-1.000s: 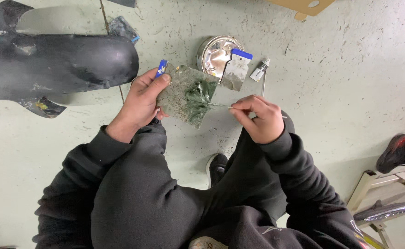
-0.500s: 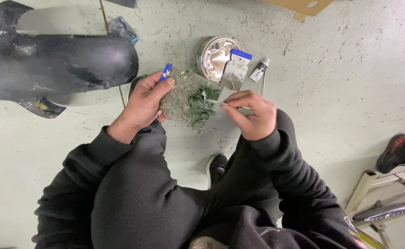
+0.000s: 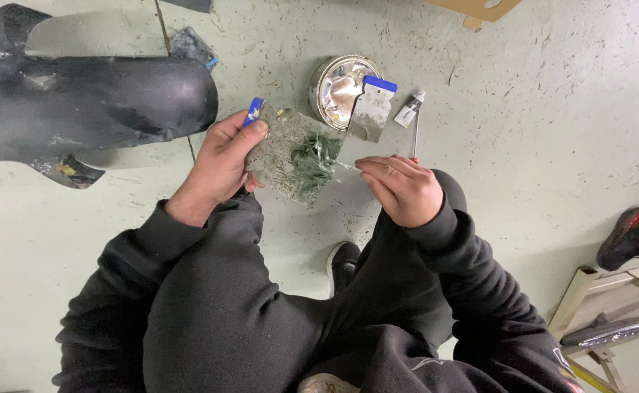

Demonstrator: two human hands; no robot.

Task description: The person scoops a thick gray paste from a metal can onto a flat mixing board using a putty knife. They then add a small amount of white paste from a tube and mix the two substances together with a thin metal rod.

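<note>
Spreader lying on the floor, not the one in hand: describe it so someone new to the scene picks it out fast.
Start at the round shiny metal tin on the grey concrete floor, just beyond the person's hands. The flat grey putty spreader with a blue top edge leans against the tin's right side. Unlike the similar blue-handled smeared spreader held in the left hand, nobody touches it, and a small white tube lies to its right.

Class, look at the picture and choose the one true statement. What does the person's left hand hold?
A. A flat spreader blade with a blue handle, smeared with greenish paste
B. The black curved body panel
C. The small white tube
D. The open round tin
A: the left hand grips the blue-handled spreader with paste on its blade, while the tin, the tube and the black panel lie untouched on the floor.
</note>
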